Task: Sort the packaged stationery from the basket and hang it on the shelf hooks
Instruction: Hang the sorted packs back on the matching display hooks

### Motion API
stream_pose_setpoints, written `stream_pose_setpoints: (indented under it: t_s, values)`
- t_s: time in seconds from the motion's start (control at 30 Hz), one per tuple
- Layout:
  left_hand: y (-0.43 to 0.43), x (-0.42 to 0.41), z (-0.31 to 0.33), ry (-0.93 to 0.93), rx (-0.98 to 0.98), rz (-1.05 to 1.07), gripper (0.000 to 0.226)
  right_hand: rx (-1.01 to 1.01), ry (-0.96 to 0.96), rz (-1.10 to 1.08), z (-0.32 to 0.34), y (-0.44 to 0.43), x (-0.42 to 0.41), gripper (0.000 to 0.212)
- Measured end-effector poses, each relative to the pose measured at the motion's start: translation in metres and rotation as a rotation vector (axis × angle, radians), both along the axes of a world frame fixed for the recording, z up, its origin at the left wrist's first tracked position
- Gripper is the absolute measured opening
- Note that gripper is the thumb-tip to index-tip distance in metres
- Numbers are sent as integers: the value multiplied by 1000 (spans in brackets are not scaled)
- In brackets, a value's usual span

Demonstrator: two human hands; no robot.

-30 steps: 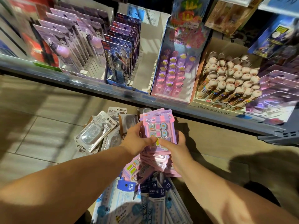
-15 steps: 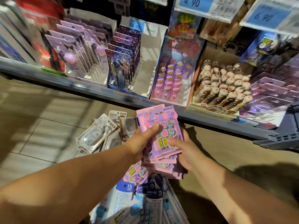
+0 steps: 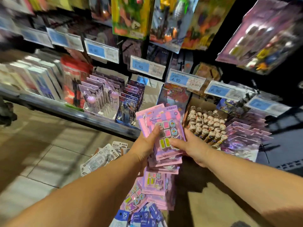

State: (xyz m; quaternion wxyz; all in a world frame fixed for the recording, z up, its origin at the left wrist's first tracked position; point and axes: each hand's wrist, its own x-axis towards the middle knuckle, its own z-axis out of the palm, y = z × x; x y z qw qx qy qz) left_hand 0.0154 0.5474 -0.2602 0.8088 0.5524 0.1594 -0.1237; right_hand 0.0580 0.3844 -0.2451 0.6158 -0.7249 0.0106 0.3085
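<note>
A stack of pink and purple eraser packs point(image 3: 161, 126) is held up in front of the lower shelf. My left hand point(image 3: 146, 145) grips its left edge, thumb on the front of the top pack. My right hand point(image 3: 188, 146) holds the right edge, fingers under the stack. Below them lie more pink packs point(image 3: 154, 184), blue 15 cm ruler packs point(image 3: 141, 217) and clear correction-tape packs point(image 3: 100, 159); the basket under them is hidden. Above hang packaged goods point(image 3: 165, 20) on the shelf hooks.
The lower shelf edge point(image 3: 68, 112) runs left to right, carrying purple pen packs point(image 3: 96, 95), dark blue pen packs point(image 3: 129, 102) and a box of character-topped pens point(image 3: 208, 125). Blue price tags point(image 3: 180, 79) line the rail above. Tiled floor point(image 3: 41, 153) lies at the left.
Both hands have lifted the stack of pink packs up and to the right, away from the pile. The view has tilted up, showing the hanging goods and price tags.
</note>
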Motion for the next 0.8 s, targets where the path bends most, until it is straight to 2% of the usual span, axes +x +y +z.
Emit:
stream_pose_setpoints:
  t_s: [0.07,0.2,0.23,0.37,0.47,0.67,0.8]
  values:
    - [0,-2,16,4,-37,7,76,-23,-33,58,22,-4,-1,68]
    - [-2,-6,42,-14,-21,-39,92,-48,-150,86,57,-5,-7,101]
    - [-3,-7,52,-38,-13,-42,94,-50,-174,88,65,-6,-9,104]
    - [-5,-6,87,-107,41,-13,87,-71,-301,66,87,-6,-17,78]
    - [-11,-4,111,-132,83,-9,94,-109,-377,21,107,-7,-17,52]
    - [-20,7,140,-140,125,19,118,-75,-465,-46,132,-19,-18,36]
    - [-17,4,151,-154,135,44,106,1,-481,-92,140,-19,-15,33]
